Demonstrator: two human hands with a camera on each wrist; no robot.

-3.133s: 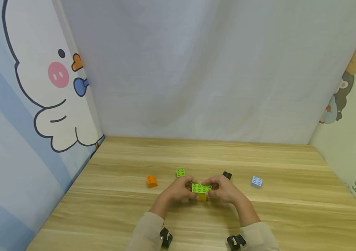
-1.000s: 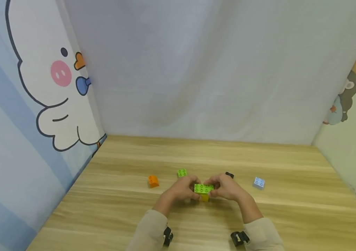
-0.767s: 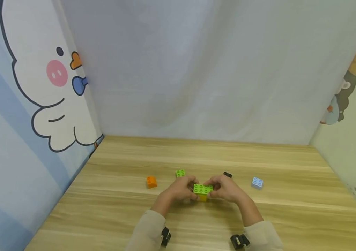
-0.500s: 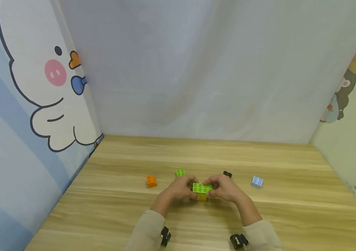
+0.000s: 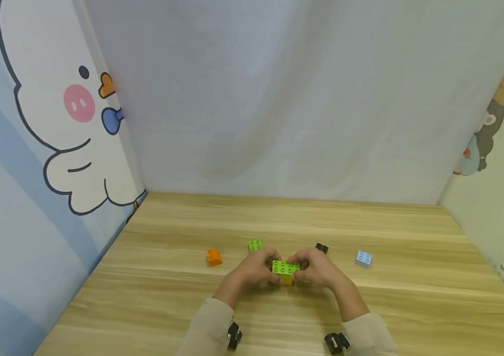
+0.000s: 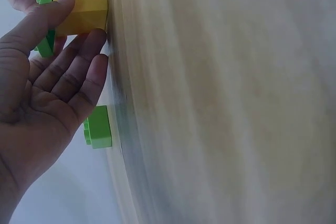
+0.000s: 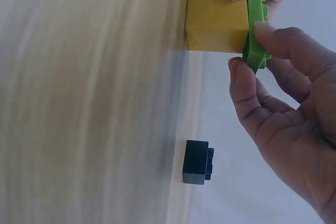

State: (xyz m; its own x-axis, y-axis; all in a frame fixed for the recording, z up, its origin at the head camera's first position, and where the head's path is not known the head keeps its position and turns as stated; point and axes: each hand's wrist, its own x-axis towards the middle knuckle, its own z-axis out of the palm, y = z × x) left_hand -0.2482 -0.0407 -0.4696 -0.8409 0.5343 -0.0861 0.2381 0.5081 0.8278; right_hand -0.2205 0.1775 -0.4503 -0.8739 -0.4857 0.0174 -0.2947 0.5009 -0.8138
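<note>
While both hands pinch a flat green plate (image 5: 285, 267) atop a yellow block (image 7: 217, 20) on the wooden table (image 5: 412, 296), left hand (image 5: 255, 269) and right hand (image 5: 318, 267) should probably press evenly downward.

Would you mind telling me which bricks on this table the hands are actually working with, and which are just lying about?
In hand:
- green flat brick, gripped by the left hand and the right hand
- yellow brick, under the green one, resting on the table

Lying about:
- orange brick
- small green brick
- black brick
- light blue brick
</note>
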